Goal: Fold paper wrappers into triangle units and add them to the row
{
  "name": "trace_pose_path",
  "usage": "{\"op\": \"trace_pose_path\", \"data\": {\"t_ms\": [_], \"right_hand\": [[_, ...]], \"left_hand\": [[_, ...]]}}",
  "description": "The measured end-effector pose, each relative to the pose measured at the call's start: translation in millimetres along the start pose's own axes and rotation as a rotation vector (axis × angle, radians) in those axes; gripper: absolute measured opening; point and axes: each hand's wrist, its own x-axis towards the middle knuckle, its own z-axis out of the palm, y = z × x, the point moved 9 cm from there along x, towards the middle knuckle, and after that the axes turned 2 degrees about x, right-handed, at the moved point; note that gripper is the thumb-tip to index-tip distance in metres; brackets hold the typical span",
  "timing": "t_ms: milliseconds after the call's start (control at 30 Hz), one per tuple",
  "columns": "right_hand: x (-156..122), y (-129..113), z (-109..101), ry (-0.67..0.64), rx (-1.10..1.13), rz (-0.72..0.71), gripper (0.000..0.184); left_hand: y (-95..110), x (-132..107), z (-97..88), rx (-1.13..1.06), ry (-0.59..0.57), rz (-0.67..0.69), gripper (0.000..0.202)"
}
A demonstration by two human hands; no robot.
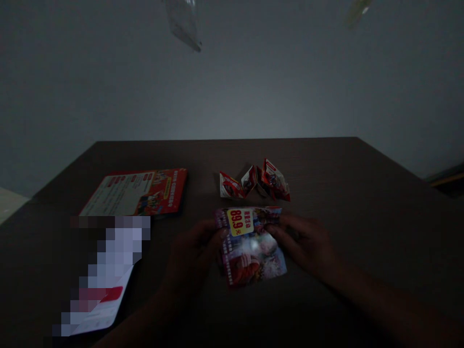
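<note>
A glossy printed flyer [255,256], purple and blue with a yellow price label reading 89.9, is held above the table between both hands. My left hand [197,249] pinches its left edge, thumb on the front. On the upper right edge, my right hand [306,239] grips it with the thumb on the printed face and the fingers behind, mostly hidden. The flyer's top looks folded over. Just beyond it stand folded red and white paper pieces [253,182], zigzag in shape.
A stack of red and cream printed sheets [163,193] lies on the left of the dark table [319,169]. Nearer me is a phone [105,307] with a lit, partly blurred screen. A pale wall [232,87] rises behind the table. A clear plastic piece [183,24] shows at the top.
</note>
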Motion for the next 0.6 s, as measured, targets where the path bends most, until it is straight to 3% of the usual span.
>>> {"op": "trace_pose_path", "data": {"t_ms": [100, 267, 433, 500, 600], "right_hand": [[0, 11, 8, -0.063, 0.004, 0.094, 0.021], [-1, 24, 22, -0.189, 0.009, 0.196, 0.017], [-1, 26, 26, -0.238, -0.065, 0.189, 0.039], [-1, 26, 27, -0.253, -0.090, 0.166, 0.048], [0, 26, 25, -0.225, -0.125, 0.115, 0.058]], "left_hand": [[-1, 0, 0.5, 0.015, 0.003, -0.034, 0.016], [1, 3, 3.0, 0.151, -0.025, 0.012, 0.021], [-1, 7, 4.8, 0.480, -0.017, 0.125, 0.020], [1, 7, 2.0, 0.581, 0.039, 0.172, 0.016], [8, 6, -2.1, 0.636, 0.126, 0.264, 0.029]]}}
